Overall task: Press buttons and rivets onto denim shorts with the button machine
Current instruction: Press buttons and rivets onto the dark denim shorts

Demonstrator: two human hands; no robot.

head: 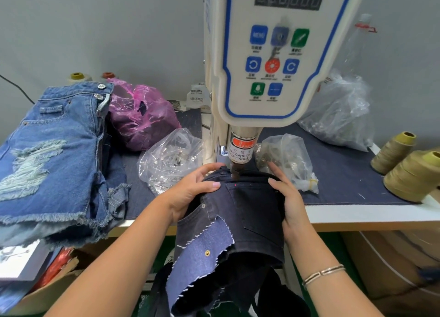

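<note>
Nearest, a frayed flap of lighter denim (202, 254) with a brass rivet (207, 252) hangs off the dark denim shorts (252, 211) I hold over the worktop (357, 215) edge. My left hand (190, 192) lies spread on the shorts' left side, fingers curled over the waistband; my right hand (289, 197), a bracelet (323, 272) on its wrist, grips the right side. A small red dot of light (235, 185) shows on the fabric just below the button machine (269, 54)'s ram (237, 171), which meets the waistband. Clear bags of metal parts (171, 159) sit either side of the ram. Farther left lies a stack of ripped blue shorts (52, 154), then a pink bag (140, 114); thread cones (395, 152) stand at right.
</note>
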